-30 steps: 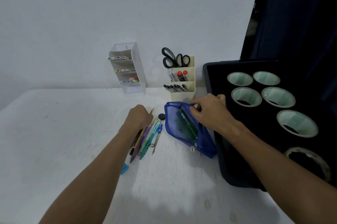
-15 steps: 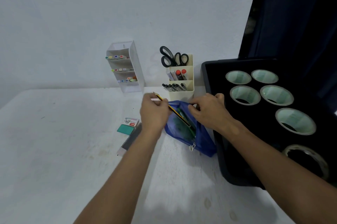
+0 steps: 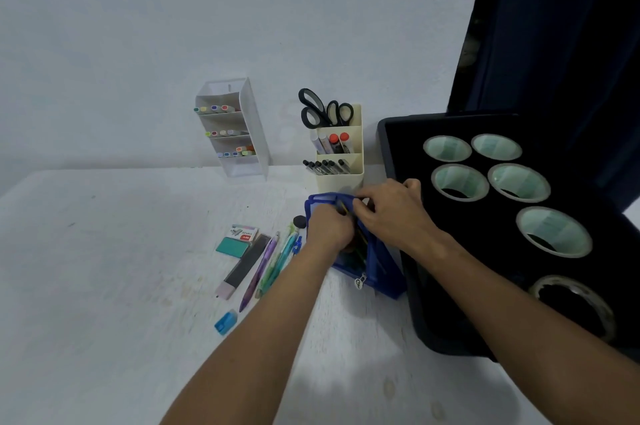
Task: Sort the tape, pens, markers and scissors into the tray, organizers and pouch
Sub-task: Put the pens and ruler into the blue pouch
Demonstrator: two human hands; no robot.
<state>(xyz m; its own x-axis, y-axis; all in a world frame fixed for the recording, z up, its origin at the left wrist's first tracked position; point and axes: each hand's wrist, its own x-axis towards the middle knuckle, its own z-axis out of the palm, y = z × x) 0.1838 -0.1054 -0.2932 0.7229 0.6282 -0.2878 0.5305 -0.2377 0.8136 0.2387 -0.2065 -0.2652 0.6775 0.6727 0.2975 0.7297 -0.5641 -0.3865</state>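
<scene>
From my head camera, looking down at the white bench (image 3: 104,286): my left hand (image 3: 329,229) is curled over the mouth of the blue mesh pouch (image 3: 372,263), fingers closed on a yellow pencil (image 3: 343,207) whose end shows just past my knuckles. My right hand (image 3: 394,213) pinches the pouch's far rim and holds the opening up. The pouch lies near the bench's back edge, touching the black tray (image 3: 408,251) on its right and just in front of the cream organizer (image 3: 341,175). It is translucent, with pens showing dimly inside, and its zipper pull (image 3: 360,282) hangs at the near end. To do this step well, I judge I should keep the rim pulled taut and slide the pencil in lengthwise along the pens inside, so that it does not snag the mesh. Left of the pouch, a purple pen (image 3: 258,272) and green pens (image 3: 280,262) lie side by side on the bench, not yet sorted. The tray holds tape rolls (image 3: 459,180). Scissors (image 3: 323,109) stand in the cream organizer, and markers (image 3: 216,109) fill the clear organizer (image 3: 242,127) against the wall.
</scene>
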